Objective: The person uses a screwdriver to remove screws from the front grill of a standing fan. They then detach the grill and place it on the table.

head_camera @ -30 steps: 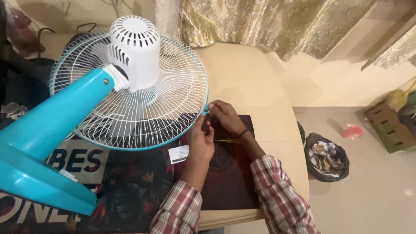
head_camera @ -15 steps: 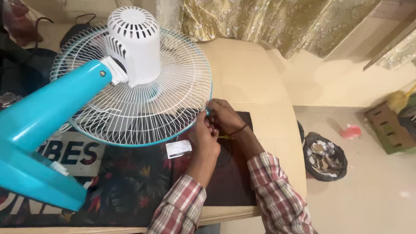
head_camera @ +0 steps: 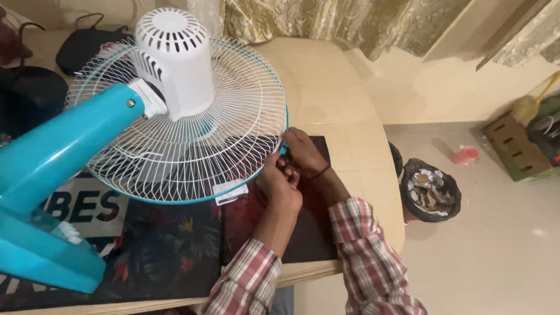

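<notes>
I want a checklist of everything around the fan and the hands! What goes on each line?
Surface: beige table under a dark printed mat.
Job's things: blue fan lying tilted; white wire guard.
Clutter: small white tag by the guard's rim.
Hands: left hand and right hand both at the guard's right edge; what they pinch is hidden.
Cables: dark cord, far left.
Surroundings: patterned curtain, black bin of scraps, broom on the floor.

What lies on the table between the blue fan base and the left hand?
In the head view, a dark flower-printed mat covers the table between the blue fan base and the left hand. A small white card lies there too.
</notes>
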